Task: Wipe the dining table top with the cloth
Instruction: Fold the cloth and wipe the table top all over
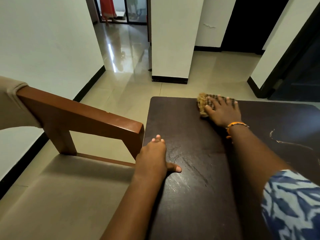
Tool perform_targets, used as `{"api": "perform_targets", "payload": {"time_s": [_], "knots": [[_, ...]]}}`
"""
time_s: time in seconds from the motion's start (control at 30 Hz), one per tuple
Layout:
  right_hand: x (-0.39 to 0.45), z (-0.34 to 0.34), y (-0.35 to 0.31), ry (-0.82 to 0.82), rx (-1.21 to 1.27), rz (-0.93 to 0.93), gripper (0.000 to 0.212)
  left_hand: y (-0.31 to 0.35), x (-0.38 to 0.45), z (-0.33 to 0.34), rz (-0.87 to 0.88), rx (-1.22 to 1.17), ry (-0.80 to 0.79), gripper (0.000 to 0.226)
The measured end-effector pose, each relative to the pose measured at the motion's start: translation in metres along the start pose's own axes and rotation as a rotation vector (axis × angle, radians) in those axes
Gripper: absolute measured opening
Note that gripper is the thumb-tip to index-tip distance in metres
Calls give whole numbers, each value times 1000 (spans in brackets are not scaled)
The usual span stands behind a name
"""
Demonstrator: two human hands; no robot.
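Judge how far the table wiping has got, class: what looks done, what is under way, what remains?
Done: smear streaks near the left hand suggest that part of the table was wiped. Under way: the right hand presses the cloth flat at the far edge. Left: the right side, where a pale mark shows.

A brown wooden chair with a beige seat stands on the glossy tiled floor.
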State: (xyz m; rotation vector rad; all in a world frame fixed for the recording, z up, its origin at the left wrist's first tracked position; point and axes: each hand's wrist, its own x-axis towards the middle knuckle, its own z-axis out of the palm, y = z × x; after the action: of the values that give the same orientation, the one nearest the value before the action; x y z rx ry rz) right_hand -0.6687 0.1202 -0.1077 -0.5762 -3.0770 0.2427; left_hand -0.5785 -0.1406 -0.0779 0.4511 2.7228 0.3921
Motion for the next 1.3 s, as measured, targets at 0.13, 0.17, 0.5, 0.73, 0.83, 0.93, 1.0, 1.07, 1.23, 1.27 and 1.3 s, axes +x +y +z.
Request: {"api": "perform_targets", "payload": {"time_s": [0.13,0.17,0.5,0.73,0.83,0.93,1.0,1.07,1.23,1.27,1.3], "knots": [[9,3,-31,-35,77,65,57,-2,2,4,11,-9,12,106],[10,6,-50,-49,71,7,59,-2,2,4,8,-9,12,107],[-23,26,-145,-93,32,-472,65,0,0,-2,-25,5,-8,105],[-23,-5,8,-8,5,-118,61,1,-1,-2,-13,-8,4,105],[-30,-9,37,-29,32,32,60,1,0,1,-5,-24,11,105],[-35,-6,8,-42,54,53,60,-2,-1,4,4,-74,31,105],[-42,0,-34,-65,44,-66,60,-3,-5,6,19,-141,55,105],[-55,12,-90,-115,52,-254,61,-7,-12,11,42,-208,118,105],[-84,29,-156,-100,110,-457,55,-15,-29,19,-33,-161,214,107],[-84,27,-148,-93,103,-465,54,-14,-31,18,-32,-137,193,108],[-83,25,-138,-86,97,-473,54,-11,-31,17,-22,-124,166,108]]}}
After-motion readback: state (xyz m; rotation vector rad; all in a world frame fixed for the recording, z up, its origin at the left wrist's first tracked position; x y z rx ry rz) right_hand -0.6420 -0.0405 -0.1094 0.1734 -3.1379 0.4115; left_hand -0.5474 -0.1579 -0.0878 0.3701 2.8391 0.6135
